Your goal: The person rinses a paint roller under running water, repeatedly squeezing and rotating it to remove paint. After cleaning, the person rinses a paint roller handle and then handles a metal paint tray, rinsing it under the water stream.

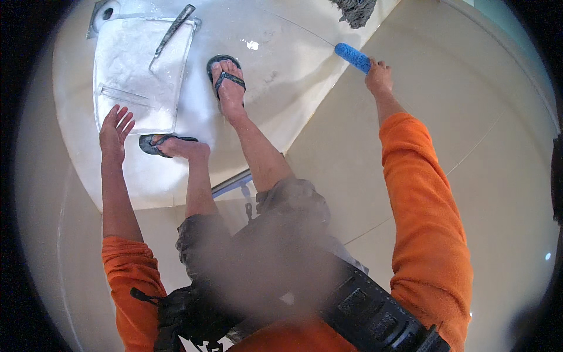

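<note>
My right hand (379,77), at the end of an outstretched arm, grips one end of a blue oblong scrubber (352,57) with a textured surface. The scrubber lies close to the beige wall tiles, near the line where wall meets floor. My left hand (116,134) hangs with fingers spread at the lower left corner of a white rectangular tub (183,76); it holds nothing. White foamy stuff fills the tub. A dark-handled tool (172,36) with a thin end leans over the tub's far right side. Whether my left fingers touch the tub, I cannot tell.
My feet in dark flip-flops (152,145) stand beside the tub on a wet, pale floor (275,70). A floor drain (107,12) sits at the far left corner. Grey, mop-like strands (355,12) lie at the top. Behind my legs runs a metal-edged strip (232,183).
</note>
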The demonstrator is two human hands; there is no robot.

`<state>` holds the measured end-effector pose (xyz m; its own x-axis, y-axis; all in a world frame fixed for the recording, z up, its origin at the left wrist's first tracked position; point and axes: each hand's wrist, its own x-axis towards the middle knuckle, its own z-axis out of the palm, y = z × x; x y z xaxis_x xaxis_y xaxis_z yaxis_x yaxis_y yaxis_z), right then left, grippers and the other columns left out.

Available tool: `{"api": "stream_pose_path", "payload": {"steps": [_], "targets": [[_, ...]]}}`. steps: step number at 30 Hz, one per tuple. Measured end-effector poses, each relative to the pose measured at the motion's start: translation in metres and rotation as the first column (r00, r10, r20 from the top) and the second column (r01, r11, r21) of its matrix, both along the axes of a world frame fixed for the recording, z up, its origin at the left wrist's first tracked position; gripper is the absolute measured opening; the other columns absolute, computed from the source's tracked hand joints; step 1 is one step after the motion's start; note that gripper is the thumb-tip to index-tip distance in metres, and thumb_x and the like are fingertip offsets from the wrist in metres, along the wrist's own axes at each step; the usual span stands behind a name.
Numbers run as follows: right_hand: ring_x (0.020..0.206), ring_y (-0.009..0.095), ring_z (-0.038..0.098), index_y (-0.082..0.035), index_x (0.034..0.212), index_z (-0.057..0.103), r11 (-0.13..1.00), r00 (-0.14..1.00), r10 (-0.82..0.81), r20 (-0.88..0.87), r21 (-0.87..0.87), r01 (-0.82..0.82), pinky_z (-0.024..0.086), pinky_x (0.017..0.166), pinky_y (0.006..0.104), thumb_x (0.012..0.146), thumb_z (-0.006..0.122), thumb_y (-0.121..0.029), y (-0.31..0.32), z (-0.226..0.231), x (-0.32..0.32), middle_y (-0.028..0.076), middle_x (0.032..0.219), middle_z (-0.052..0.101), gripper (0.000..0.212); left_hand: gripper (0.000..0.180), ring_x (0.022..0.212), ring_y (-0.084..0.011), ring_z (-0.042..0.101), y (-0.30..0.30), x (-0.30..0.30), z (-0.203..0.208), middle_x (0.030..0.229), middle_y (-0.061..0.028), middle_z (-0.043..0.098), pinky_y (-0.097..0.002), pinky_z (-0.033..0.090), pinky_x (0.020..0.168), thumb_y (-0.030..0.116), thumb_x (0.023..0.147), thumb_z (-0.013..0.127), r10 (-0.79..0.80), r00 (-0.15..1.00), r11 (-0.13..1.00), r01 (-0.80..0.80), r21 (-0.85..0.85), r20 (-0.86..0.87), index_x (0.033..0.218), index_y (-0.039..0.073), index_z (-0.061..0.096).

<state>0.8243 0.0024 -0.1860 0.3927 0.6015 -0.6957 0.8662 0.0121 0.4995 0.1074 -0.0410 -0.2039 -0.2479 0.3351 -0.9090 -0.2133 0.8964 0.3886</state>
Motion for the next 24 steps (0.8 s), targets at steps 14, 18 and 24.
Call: {"api": "stream_pose_path", "payload": {"steps": [14, 18, 24], "targets": [[0.128, 0.038, 0.049, -0.003, 0.128, 0.058, 0.864, 0.794, 0.183, -0.580, 0.480, 0.151, 0.039, 0.110, 0.0462, 0.083, 0.069, -0.012, -0.003, 0.005, -0.097, 0.020, 0.135, 0.055, 0.047, 0.032, 0.088, -0.0242, 0.063, 0.001, -0.082, -0.057, 0.090, -0.0063, 0.062, -0.0394, 0.055, 0.080, 0.034, 0.107, 0.044, 0.377, 0.906, 0.915, -0.397, 0.077, 0.192, 0.098, 0.007, 0.059], [0.125, 0.035, 0.053, -0.007, 0.120, 0.061, 0.936, 0.450, 0.325, -0.832, 0.351, -0.028, 0.041, 0.108, 0.0455, 0.080, 0.073, -0.015, 0.019, -0.020, -0.257, 0.015, 0.129, 0.060, 0.043, 0.029, 0.065, -0.0127, 0.048, -0.038, -0.141, -0.066, 0.068, 0.0010, 0.043, -0.0326, 0.045, 0.064, 0.025, 0.106, 0.049, 0.386, 0.700, 0.807, -0.571, 0.147, 0.601, 0.080, 0.013, 0.049], [0.131, 0.029, 0.050, -0.012, 0.128, 0.060, 0.682, 0.256, 0.727, -0.637, 0.714, -0.159, 0.038, 0.112, 0.0469, 0.082, 0.064, -0.007, 0.094, -0.068, -0.410, 0.009, 0.136, 0.058, 0.046, 0.022, 0.099, -0.0284, 0.062, 0.016, -0.023, -0.024, 0.102, -0.0145, 0.061, -0.0420, 0.055, 0.088, 0.018, 0.098, 0.060, 0.666, 0.734, 0.724, -0.679, 0.117, 0.133, 0.110, 0.000, 0.058]]}}
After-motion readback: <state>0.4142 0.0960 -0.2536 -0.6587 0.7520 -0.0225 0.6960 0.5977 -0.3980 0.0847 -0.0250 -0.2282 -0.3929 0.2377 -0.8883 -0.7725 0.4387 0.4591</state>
